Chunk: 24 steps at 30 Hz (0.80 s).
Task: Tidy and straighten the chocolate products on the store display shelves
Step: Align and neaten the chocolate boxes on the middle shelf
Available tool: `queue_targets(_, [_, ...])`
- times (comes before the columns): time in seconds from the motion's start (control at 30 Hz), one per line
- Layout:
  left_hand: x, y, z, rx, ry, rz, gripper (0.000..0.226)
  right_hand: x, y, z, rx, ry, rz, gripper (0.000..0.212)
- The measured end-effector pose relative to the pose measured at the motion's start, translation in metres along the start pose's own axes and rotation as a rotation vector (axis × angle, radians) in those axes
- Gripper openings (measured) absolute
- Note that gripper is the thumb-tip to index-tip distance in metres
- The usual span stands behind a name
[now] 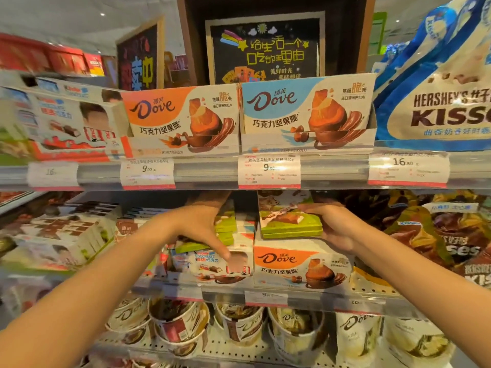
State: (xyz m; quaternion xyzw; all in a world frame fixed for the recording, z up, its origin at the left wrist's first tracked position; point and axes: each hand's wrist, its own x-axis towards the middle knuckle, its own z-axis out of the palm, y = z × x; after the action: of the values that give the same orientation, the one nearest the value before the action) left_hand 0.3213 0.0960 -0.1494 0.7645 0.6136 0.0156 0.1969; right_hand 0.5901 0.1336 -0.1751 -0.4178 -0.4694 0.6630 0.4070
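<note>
both hands are in the middle shelf, under the price rail (265, 179) of the top shelf. landmark: the orange dove box (300, 266) at the front of the middle shelf.

right hand (337, 229) is just above and right of that box, fingers curled round the right end of a small stack of green chocolate boxes (289, 224), thumb on top. the stack sits right above the orange dove box, slightly tilted; can't tell if it rests on it.

left hand (202, 224) is up and left of the orange dove box, palm down, fingers spread and bent over a second pile of green boxes (225, 227). thumb points down toward a white kinder chocolate pack (220, 264) just left of the dove box. fingertips are hidden behind the pile, so can't tell whether it grips or only rests on it.

further left of the dove box: rows of white boxes (66, 235), blurred. right of it: brown hershey's kisses bags (435, 240).

shelf above: one orange dove display tray (183, 120) and one blue dove display tray (308, 112) side by side, kinder boxes (74, 126) to their left, a blue-and-white hershey's kisses bag (446, 102) to their right. a chalkboard sign (265, 51) stands behind the trays.

shelf below the dove box: dove cups (180, 325) in a row.
</note>
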Motion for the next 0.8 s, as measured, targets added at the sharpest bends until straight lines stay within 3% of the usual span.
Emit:
queue_targets(0.07, [0.002,-0.019,-0.009,-0.041,-0.226,-0.058,0.075,0.0,0.002,-0.002,0.014,-0.029,0.017,0.016])
queue_targets(0.13, [0.006,-0.03,-0.013,-0.061,-0.351,-0.082,0.08,-0.001,0.004,-0.003,0.03,-0.058,0.034,0.02])
queue_targets(0.3, [0.01,-0.022,-0.014,-0.031,-0.391,-0.104,0.058,0.001,0.005,-0.004,0.022,-0.065,0.056,0.025])
queue_targets(0.43, [0.007,-0.021,-0.01,0.049,-0.196,-0.106,0.052,-0.006,0.002,-0.001,0.024,-0.092,0.058,0.016])
queue_targets(0.6, [-0.01,-0.022,-0.003,0.032,0.112,-0.112,0.051,-0.007,0.001,0.001,0.036,-0.082,0.076,0.03])
queue_targets(0.7, [-0.022,-0.026,-0.003,0.082,0.259,-0.09,0.059,-0.005,0.005,0.011,0.062,-0.05,-0.009,0.025])
queue_targets(0.8, [-0.031,-0.036,-0.001,0.148,0.406,-0.011,0.063,-0.003,0.007,0.037,-0.099,-0.051,-0.174,0.027])
